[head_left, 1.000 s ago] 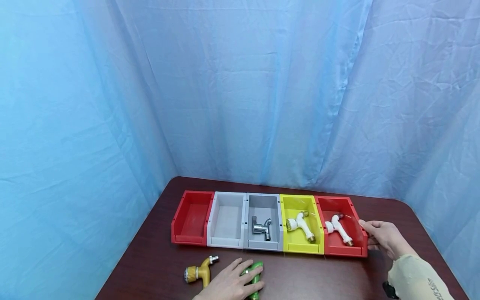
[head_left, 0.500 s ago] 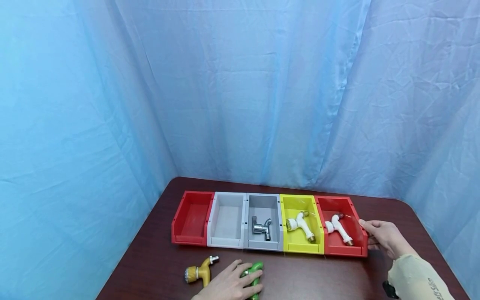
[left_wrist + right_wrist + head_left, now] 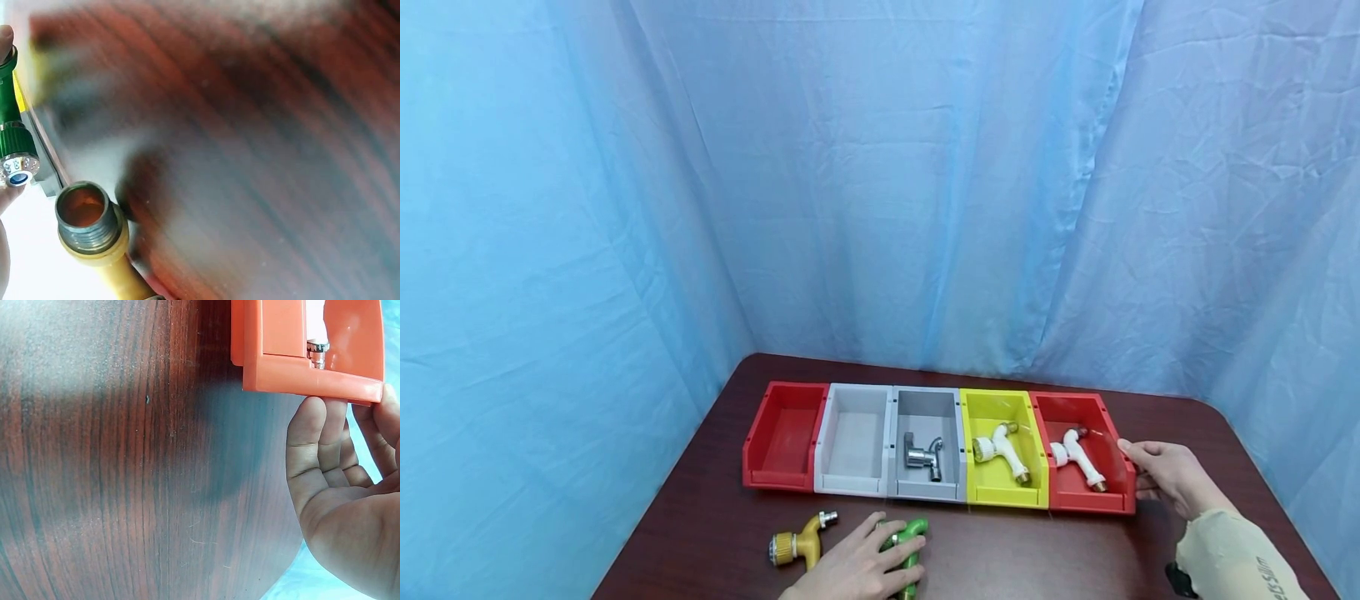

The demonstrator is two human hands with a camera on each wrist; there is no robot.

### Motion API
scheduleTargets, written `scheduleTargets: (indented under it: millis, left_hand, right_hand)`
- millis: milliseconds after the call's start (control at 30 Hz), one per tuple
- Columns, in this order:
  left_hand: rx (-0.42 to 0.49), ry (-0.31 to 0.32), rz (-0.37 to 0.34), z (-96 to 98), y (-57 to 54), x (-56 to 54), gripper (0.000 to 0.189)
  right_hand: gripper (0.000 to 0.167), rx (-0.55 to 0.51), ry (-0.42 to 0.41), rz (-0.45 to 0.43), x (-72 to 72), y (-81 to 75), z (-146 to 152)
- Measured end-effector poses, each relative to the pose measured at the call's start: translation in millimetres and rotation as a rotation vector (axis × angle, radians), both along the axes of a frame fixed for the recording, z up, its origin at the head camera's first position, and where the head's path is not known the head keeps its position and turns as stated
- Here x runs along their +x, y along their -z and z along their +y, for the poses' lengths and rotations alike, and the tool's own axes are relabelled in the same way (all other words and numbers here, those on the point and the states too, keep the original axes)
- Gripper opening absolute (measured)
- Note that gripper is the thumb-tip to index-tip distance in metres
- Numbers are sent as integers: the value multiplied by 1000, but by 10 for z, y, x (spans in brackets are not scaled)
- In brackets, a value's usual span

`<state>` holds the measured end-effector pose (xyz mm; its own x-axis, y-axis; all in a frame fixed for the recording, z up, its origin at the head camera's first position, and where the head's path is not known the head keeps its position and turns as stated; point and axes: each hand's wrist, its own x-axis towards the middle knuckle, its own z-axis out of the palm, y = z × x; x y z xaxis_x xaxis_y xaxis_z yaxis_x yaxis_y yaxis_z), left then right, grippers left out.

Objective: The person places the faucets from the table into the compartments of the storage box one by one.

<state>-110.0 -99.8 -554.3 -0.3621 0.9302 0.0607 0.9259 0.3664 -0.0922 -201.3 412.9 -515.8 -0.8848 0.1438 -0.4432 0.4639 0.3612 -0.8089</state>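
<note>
In the head view my left hand (image 3: 857, 567) lies over a green tap (image 3: 912, 557) at the table's front, its fingers curled across it. The left wrist view shows the green tap (image 3: 14, 125) between finger and thumb. Just left of that hand lies a yellow tap (image 3: 805, 543), partly hidden by it. My right hand (image 3: 1172, 475) holds the outer side of the right-hand red bin (image 3: 1092, 502), thumb at the rim and fingertips against the wall. Inside that bin is a white tap (image 3: 1081, 461).
Leftward in the joined row come a yellow bin (image 3: 1007, 497) with another white tap (image 3: 1006, 452), a grey bin (image 3: 925, 490) with a chrome tap (image 3: 925, 456), a light grey bin (image 3: 852, 433) and another red bin (image 3: 786, 433). Blue curtains (image 3: 880, 183) surround the dark table (image 3: 715, 517).
My left fingers have shifted slightly left over the green tap, which has turned a little under them. The right hand and the bins have stayed put.
</note>
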Motion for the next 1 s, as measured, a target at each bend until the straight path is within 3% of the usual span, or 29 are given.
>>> scheduleTargets:
  millis: [300, 800, 1000]
  left_hand:
    - [32, 1, 31, -5, -34, -17, 50]
    - [175, -3, 123, -24, -65, -93, 47]
    - [211, -36, 91, -57, -97, -128, 49]
  right_hand:
    - [64, 0, 0, 0, -1, 1, 6]
    - [61, 9, -4, -1, -6, 1, 13]
    - [67, 8, -14, -7, 3, -20, 6]
